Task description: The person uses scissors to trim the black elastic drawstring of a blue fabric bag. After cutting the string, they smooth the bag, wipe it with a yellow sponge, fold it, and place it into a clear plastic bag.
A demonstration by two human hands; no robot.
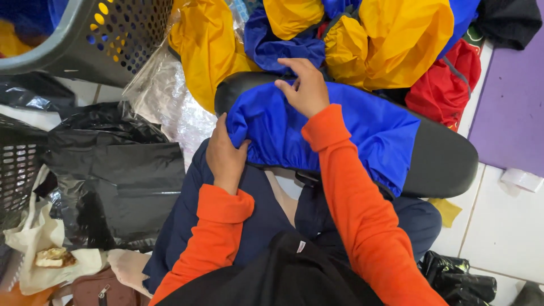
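A blue garment lies folded over a black padded board that rests across my lap. My left hand grips the garment's near left corner, fingers curled into the fabric. My right hand presses flat on the far upper edge of the same garment, fingers spread toward the pile beyond. Both arms wear orange sleeves.
A heap of yellow and blue garments and a red one lies beyond the board. A grey perforated basket stands at top left, black plastic bags at left, clear plastic between. White floor tiles and a purple mat are at right.
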